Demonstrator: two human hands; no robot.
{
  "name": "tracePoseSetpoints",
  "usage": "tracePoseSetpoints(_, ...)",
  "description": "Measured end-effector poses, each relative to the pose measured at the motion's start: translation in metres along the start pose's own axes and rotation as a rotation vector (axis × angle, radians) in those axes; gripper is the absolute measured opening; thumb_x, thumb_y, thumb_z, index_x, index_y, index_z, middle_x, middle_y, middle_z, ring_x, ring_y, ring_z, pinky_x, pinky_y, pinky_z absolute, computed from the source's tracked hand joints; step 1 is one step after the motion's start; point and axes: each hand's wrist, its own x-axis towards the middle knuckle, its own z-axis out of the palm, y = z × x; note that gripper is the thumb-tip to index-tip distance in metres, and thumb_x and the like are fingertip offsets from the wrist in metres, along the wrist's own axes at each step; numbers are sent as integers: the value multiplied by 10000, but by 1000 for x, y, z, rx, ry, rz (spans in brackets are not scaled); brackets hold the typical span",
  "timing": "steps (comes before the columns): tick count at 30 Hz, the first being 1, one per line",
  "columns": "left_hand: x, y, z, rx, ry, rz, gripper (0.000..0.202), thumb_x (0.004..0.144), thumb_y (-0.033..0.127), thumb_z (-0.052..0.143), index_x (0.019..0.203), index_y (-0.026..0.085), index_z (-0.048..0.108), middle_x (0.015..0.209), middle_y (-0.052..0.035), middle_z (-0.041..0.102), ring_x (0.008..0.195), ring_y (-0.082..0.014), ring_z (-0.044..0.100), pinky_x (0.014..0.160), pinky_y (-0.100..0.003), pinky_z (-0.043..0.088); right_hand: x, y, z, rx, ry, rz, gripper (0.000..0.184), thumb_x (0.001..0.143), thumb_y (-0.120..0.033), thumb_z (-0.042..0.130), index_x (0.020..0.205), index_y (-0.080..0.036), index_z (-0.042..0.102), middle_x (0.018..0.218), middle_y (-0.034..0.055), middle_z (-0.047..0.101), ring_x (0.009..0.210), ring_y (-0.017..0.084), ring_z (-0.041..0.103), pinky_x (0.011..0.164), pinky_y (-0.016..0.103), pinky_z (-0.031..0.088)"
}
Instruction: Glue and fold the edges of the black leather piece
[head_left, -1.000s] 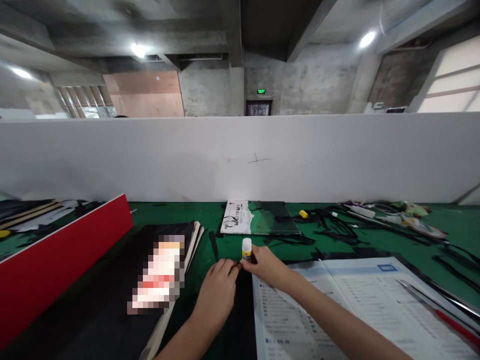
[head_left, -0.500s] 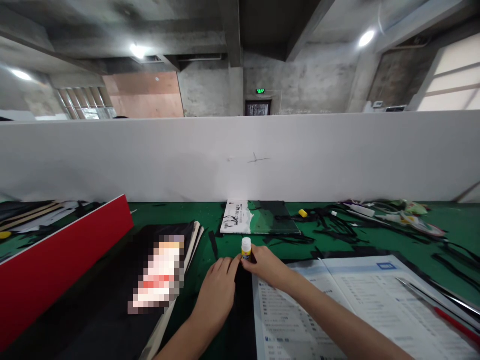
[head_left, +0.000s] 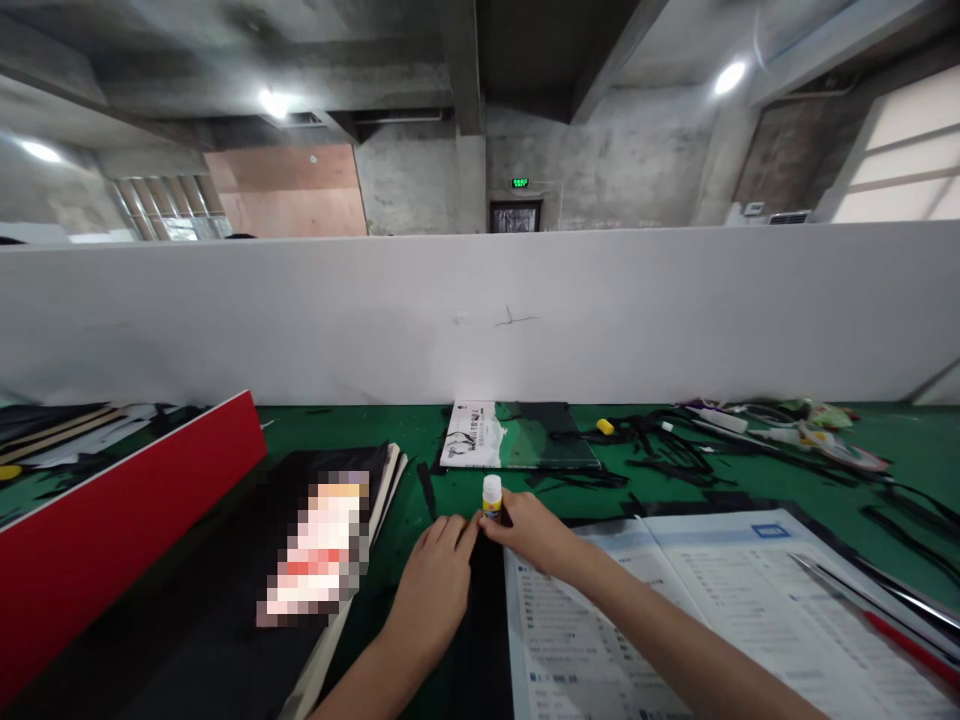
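Note:
A small glue stick (head_left: pixel 492 488) with a white cap and a yellow label stands upright in the middle of the desk. My right hand (head_left: pixel 538 532) pinches it between thumb and fingers from the right side. On the left, my left hand (head_left: pixel 436 572) lies palm down, fingers stretched forward, its index fingertip at the base of the glue stick; the thumb is hidden. Below both hands runs a strip of black covering (head_left: pixel 484 640), along the left edge of an open printed workbook (head_left: pixel 600 640) under my right forearm.
A black-covered book (head_left: pixel 225 560) lies left, beside a red divider (head_left: pixel 135 540). A green-and-white booklet (head_left: pixel 517 435) lies against the white partition (head_left: pixel 480 350). A yellow cap (head_left: pixel 604 427) and black scraps (head_left: pixel 675 450) are at back right. Tweezers (head_left: pixel 832 585) and a red-handled tool (head_left: pixel 911 645) rest on the workbook's right.
Almost nothing differs. Both hands keep their places around the glue stick, and the whole view has shifted very slightly.

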Motion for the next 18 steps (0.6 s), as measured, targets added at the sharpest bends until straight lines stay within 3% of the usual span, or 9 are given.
tracePoseSetpoints(18, 2, -2, 3, 1, 16, 17, 523, 826, -13, 353, 1284, 189, 505, 1084, -65, 556, 1022, -212, 497, 926, -381, 435, 1, 2, 2, -3, 2, 2, 135, 810, -307, 555, 876, -190, 574, 711, 20, 627, 597, 138, 533, 529, 231, 307)
